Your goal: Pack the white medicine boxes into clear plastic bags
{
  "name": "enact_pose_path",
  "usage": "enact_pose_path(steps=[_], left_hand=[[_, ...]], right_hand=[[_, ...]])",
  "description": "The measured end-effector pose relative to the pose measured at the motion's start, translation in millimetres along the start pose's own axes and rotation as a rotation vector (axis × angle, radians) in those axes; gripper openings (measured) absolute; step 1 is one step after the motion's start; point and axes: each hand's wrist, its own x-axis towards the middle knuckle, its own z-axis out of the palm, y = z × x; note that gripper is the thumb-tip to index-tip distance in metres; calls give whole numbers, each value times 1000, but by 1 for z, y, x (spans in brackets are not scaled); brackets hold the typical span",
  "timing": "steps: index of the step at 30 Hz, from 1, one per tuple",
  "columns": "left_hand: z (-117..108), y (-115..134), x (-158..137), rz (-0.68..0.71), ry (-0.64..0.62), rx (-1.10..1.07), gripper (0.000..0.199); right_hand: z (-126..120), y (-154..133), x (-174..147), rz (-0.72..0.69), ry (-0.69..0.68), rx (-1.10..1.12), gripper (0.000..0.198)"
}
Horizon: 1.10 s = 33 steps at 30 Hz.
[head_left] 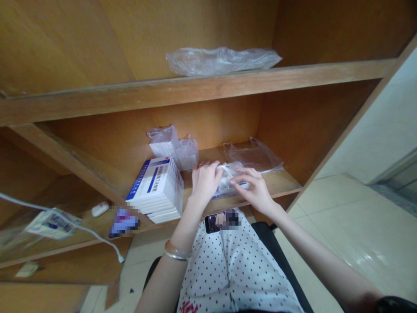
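Note:
A clear plastic bag [224, 184] lies on the middle shelf in front of me, with a white and blue box inside it. My left hand [205, 180] grips the bag from its left side, thumb toward the gathered plastic. From the right, my right hand [252, 187] has thumb and forefinger on the same bag, its other fingers loosely bent. Part of the bag is hidden by the hands. Close to my left hand stands a stack of white and blue boxes [159, 184]. Behind the hands an unfilled thin plastic bag [252, 157] lies flat.
Two bagged boxes [163, 141] stand behind the stack. Folded plastic [221, 60] rests on the upper shelf. A phone [221, 221] lies on my lap. At left, a white cable [97, 237] hangs past a lower shelf with a flat pack [54, 224] and a white mouse-like object [100, 209].

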Motion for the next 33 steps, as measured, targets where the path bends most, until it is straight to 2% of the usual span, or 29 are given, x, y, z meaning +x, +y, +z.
enact_pose_path(steps=[5, 9, 12, 17, 21, 27, 30, 33], left_hand=[[-1, 0, 8, -17, -77, -101, 21], [-7, -6, 16, 34, -142, -251, 13], [-14, -8, 18, 79, -182, -353, 19], [-22, -12, 17, 76, -191, -509, 30], [-26, -16, 20, 103, -186, -460, 31], [-32, -23, 30, 117, -289, -307, 40], [-34, -26, 34, 128, -272, -179, 47], [-32, -28, 35, 108, -239, -203, 40]], right_hand=[[-1, -2, 5, 6, 29, 15, 9], [-3, -3, 11, 39, 76, 76, 9], [-4, -4, 14, 55, 100, 105, 9], [-5, -6, 16, 77, 89, 121, 10], [-5, -9, 17, 56, 75, 125, 9], [-2, -11, 19, 42, 54, 120, 9], [0, -11, 20, 25, 21, 124, 7], [2, -10, 19, 4, -7, 128, 4]])
